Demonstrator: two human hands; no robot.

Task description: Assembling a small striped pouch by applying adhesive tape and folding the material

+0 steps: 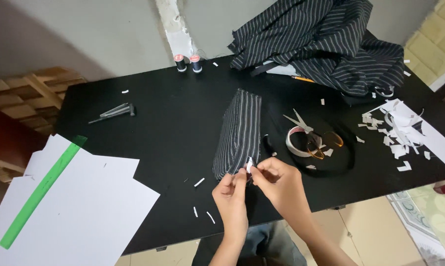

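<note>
A folded piece of dark pinstriped fabric (241, 130) lies on the black table (173, 128), its near end at the table's front. My left hand (231, 194) and my right hand (276, 182) meet at that near corner. Both pinch a small white strip of paper or tape (249, 165) against the fabric's edge. The fingertips hide most of the strip.
Scissors (308, 133) rest on a roll of white tape (297, 143) right of the fabric. White paper scraps (397, 133) lie at the right. A striped cloth heap (326, 42), two thread spools (188, 63), a metal clip tool (115, 112), white sheets (79, 202) and a green ruler (40, 189) surround.
</note>
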